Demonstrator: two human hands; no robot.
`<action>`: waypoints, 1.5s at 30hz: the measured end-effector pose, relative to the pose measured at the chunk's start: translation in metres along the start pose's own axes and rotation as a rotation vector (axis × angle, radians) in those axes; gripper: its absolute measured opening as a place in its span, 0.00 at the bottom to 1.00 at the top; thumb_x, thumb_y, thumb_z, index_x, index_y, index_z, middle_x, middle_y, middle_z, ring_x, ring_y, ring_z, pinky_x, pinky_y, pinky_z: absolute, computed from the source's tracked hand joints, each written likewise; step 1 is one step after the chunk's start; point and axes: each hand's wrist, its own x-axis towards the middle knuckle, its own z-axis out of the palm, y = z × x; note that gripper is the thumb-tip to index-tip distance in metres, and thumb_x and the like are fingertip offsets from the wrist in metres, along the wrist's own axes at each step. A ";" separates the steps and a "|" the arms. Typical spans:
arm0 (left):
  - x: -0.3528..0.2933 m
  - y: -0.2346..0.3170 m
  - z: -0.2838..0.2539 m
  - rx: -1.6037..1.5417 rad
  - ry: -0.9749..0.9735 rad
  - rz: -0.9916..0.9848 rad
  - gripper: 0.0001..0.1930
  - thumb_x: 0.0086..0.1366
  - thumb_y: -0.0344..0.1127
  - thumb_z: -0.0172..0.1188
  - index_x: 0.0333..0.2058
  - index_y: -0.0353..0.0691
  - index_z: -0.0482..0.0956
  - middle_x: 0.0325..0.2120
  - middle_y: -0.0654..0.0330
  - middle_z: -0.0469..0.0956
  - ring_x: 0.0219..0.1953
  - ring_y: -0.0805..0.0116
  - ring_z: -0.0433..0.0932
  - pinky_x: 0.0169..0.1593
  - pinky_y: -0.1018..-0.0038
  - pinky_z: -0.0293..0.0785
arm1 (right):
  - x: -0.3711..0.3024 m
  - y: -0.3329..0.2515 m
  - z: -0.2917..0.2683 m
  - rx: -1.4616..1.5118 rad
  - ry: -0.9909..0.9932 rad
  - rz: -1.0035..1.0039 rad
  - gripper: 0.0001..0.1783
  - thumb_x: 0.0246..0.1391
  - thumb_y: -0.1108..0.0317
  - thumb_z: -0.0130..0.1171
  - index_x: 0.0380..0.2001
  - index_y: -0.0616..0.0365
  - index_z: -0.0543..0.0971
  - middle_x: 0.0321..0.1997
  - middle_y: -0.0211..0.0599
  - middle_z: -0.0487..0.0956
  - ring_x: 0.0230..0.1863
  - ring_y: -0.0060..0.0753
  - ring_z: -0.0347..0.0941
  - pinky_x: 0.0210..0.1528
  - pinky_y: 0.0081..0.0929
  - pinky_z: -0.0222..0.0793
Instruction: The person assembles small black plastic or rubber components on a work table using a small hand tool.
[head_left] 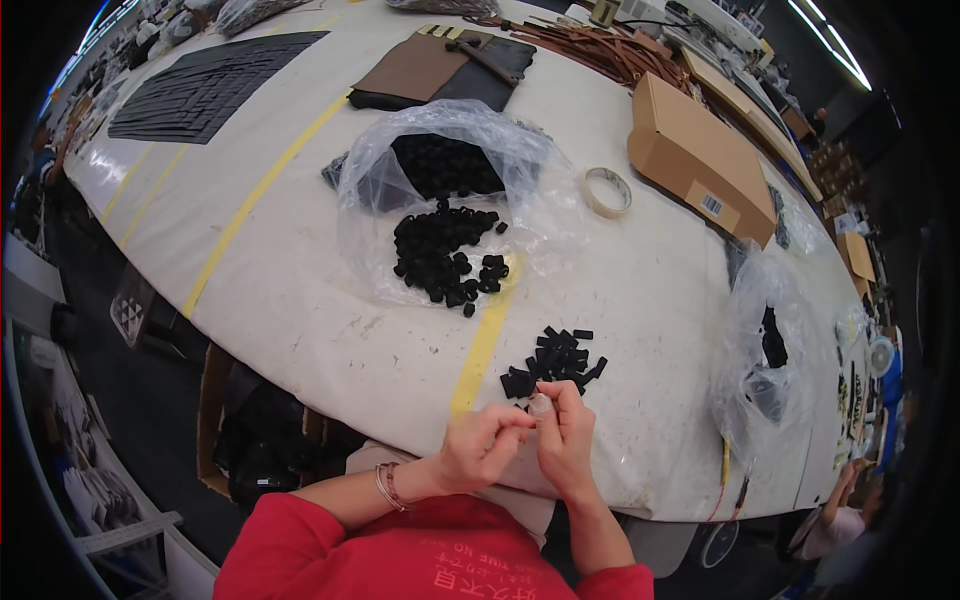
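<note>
My left hand (484,446) and my right hand (566,437) meet at the table's near edge, fingertips pinched close together. What they grip between them is too small to make out. A pale wrap shows at the tip of my right thumb. Just beyond my fingers lies a loose pile of short black strap-like pieces (562,358), its nearest ones almost touching my right hand. Farther off, an open clear plastic bag (360,205) lies on its side. Many small black rolled pieces (430,245) spill from its mouth toward me.
A roll of tape (607,192) and a cardboard box (695,150) lie right of the bag. Another clear bag (760,350) sits at the right. Brown and black flat panels (420,68), black strips (215,85) and brown straps (590,55) lie farther back. Another person (835,525) is at lower right.
</note>
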 end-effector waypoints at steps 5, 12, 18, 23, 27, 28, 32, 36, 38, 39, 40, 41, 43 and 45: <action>0.013 0.008 -0.016 -0.724 -0.193 -0.872 0.13 0.63 0.40 0.43 0.27 0.37 0.68 0.14 0.62 0.68 0.09 0.79 0.59 0.11 0.83 0.53 | -0.006 0.004 0.000 -0.107 0.035 -0.250 0.07 0.49 0.77 0.49 0.34 0.64 0.71 0.21 0.40 0.73 0.18 0.33 0.70 0.21 0.24 0.64; 0.009 0.011 -0.016 -0.935 -0.163 -1.005 0.13 0.62 0.41 0.45 0.26 0.37 0.69 0.13 0.62 0.68 0.08 0.78 0.59 0.10 0.83 0.54 | -0.006 0.013 0.000 -0.409 0.076 -0.564 0.10 0.43 0.80 0.52 0.33 0.64 0.72 0.22 0.41 0.73 0.19 0.37 0.70 0.20 0.27 0.64; 0.001 0.014 -0.009 -0.659 -0.063 -0.678 0.10 0.58 0.37 0.47 0.27 0.36 0.69 0.13 0.60 0.68 0.08 0.76 0.60 0.11 0.80 0.57 | -0.018 -0.001 0.013 0.525 -0.024 0.078 0.11 0.51 0.74 0.49 0.39 0.62 0.66 0.21 0.30 0.71 0.17 0.16 0.61 0.18 0.13 0.56; 0.043 0.038 -0.017 -0.536 0.034 -0.712 0.12 0.60 0.39 0.49 0.32 0.35 0.67 0.16 0.58 0.70 0.09 0.75 0.63 0.12 0.78 0.61 | -0.006 -0.009 -0.005 0.507 -0.170 0.295 0.14 0.54 0.70 0.46 0.44 0.60 0.63 0.20 0.29 0.71 0.16 0.11 0.56 0.19 0.08 0.52; 0.085 0.059 -0.067 -0.476 0.058 -0.416 0.19 0.63 0.46 0.43 0.42 0.33 0.67 0.32 0.51 0.74 0.16 0.72 0.70 0.20 0.78 0.68 | -0.006 -0.005 -0.012 0.453 -0.190 0.321 0.12 0.54 0.69 0.47 0.40 0.63 0.68 0.21 0.32 0.71 0.16 0.12 0.57 0.18 0.09 0.53; 0.078 0.065 -0.085 -0.433 -0.082 -0.374 0.19 0.63 0.43 0.45 0.41 0.30 0.68 0.31 0.49 0.75 0.17 0.71 0.72 0.21 0.78 0.70 | -0.008 -0.002 -0.013 0.489 -0.194 0.343 0.11 0.54 0.69 0.48 0.39 0.64 0.69 0.20 0.32 0.72 0.15 0.12 0.58 0.18 0.09 0.53; 0.019 0.095 -0.180 -0.032 -0.171 -0.385 0.14 0.61 0.36 0.47 0.28 0.30 0.76 0.20 0.54 0.77 0.14 0.74 0.73 0.20 0.82 0.70 | -0.013 0.016 -0.020 0.801 -0.218 0.373 0.11 0.52 0.68 0.49 0.34 0.68 0.69 0.17 0.40 0.70 0.12 0.22 0.60 0.15 0.13 0.56; -0.060 0.120 -0.273 0.166 0.165 -0.448 0.13 0.59 0.36 0.50 0.25 0.30 0.76 0.18 0.54 0.76 0.16 0.73 0.75 0.21 0.83 0.72 | -0.012 0.043 -0.049 1.106 -0.233 0.240 0.11 0.54 0.67 0.46 0.37 0.60 0.62 0.16 0.44 0.66 0.07 0.31 0.59 0.08 0.20 0.59; -0.102 0.121 -0.305 0.202 0.298 -0.534 0.12 0.58 0.36 0.51 0.25 0.31 0.76 0.17 0.54 0.76 0.17 0.73 0.76 0.21 0.83 0.73 | -0.005 0.057 -0.066 1.109 -0.351 0.120 0.09 0.59 0.66 0.36 0.41 0.57 0.59 0.17 0.38 0.64 0.06 0.24 0.56 0.06 0.17 0.55; -0.122 0.118 -0.316 0.209 0.351 -0.582 0.12 0.58 0.35 0.51 0.26 0.31 0.76 0.17 0.55 0.77 0.17 0.73 0.76 0.21 0.83 0.73 | -0.002 0.064 -0.072 1.106 -0.351 0.111 0.11 0.60 0.65 0.35 0.43 0.57 0.60 0.17 0.35 0.64 0.05 0.21 0.54 0.06 0.15 0.51; -0.141 0.113 -0.325 0.227 0.412 -0.651 0.12 0.58 0.35 0.51 0.26 0.31 0.76 0.17 0.55 0.77 0.17 0.73 0.76 0.21 0.83 0.73 | 0.001 0.069 -0.077 1.091 -0.308 0.144 0.13 0.60 0.65 0.34 0.45 0.58 0.60 0.17 0.34 0.64 0.05 0.20 0.53 0.05 0.15 0.50; -0.158 0.105 -0.331 0.251 0.419 -0.716 0.10 0.57 0.33 0.50 0.27 0.32 0.76 0.18 0.57 0.77 0.17 0.74 0.76 0.21 0.84 0.73 | 0.004 0.073 -0.082 1.074 -0.260 0.172 0.15 0.61 0.64 0.34 0.48 0.58 0.60 0.17 0.33 0.63 0.05 0.19 0.52 0.05 0.15 0.48; -0.187 0.086 -0.339 0.355 0.393 -0.834 0.09 0.55 0.31 0.48 0.29 0.33 0.76 0.19 0.57 0.77 0.20 0.74 0.76 0.23 0.83 0.73 | 0.008 0.078 -0.087 1.069 -0.220 0.188 0.17 0.61 0.64 0.33 0.50 0.60 0.60 0.17 0.32 0.63 0.06 0.19 0.51 0.06 0.15 0.47; -0.207 0.059 -0.339 0.572 0.468 -0.886 0.11 0.54 0.29 0.46 0.31 0.33 0.76 0.22 0.57 0.77 0.25 0.74 0.77 0.24 0.82 0.73 | 0.011 0.078 -0.089 1.116 -0.261 0.233 0.19 0.57 0.64 0.41 0.49 0.61 0.62 0.20 0.33 0.65 0.11 0.20 0.54 0.12 0.16 0.52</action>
